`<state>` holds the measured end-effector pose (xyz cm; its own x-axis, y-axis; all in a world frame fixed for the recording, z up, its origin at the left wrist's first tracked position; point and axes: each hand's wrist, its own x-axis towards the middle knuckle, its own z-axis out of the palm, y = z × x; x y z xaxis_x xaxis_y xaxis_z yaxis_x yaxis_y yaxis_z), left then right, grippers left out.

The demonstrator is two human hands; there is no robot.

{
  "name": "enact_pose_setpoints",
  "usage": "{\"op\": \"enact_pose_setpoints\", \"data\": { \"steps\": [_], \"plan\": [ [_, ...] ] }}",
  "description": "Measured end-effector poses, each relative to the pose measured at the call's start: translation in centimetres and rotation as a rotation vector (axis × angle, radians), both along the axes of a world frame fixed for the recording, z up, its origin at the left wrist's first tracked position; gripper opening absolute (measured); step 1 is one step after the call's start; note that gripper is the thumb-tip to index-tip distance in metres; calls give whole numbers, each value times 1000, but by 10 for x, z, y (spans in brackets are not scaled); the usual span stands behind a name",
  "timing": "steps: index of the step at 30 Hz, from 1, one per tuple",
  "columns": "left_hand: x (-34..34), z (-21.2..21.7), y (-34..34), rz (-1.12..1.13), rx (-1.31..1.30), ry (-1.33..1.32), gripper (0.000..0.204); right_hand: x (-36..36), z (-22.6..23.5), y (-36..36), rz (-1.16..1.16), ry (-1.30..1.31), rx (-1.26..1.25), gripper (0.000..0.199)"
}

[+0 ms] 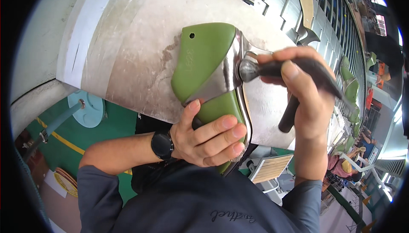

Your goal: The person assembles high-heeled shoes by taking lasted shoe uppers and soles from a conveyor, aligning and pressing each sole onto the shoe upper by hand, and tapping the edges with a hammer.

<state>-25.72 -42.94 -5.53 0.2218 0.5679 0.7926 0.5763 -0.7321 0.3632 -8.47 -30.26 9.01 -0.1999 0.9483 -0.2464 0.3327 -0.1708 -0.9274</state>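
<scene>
A green shoe last (pixel 204 58) lies on its side on the worktable, its holed end pointing away from me. Shiny grey-brown leather (pixel 219 77) wraps diagonally across its middle. My left hand (pixel 204 141) is closed around the near part of the last, with the thumb at the leather's lower corner. In my right hand (pixel 309 88) is a dark hammer (pixel 249 70), gripped close to its head. Its round face is against or just over the leather at the last's right edge; I cannot tell which. The short black handle (pixel 289 115) points down below the palm.
The pale, worn worktable (pixel 128 49) spans the upper middle. Beyond it, a slatted conveyor (pixel 272 2) carries leather pieces (pixel 306 9) and more green lasts (pixel 350 86). A blue round stool (pixel 87 109) stands at lower left. Other people (pixel 341 167) are far right.
</scene>
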Motion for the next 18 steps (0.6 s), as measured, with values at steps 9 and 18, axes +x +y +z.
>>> {"op": "enact_pose_setpoints", "data": {
  "steps": [9, 18],
  "plan": [
    [0, 0, 3, 13, 77, 170, 76, 29, 6, 5, 130, 128, -138, 26],
    [6, 11, 1, 69, 48, 53, 34, 48, 25, -104, 6, 131, 214, 27]
  ]
}}
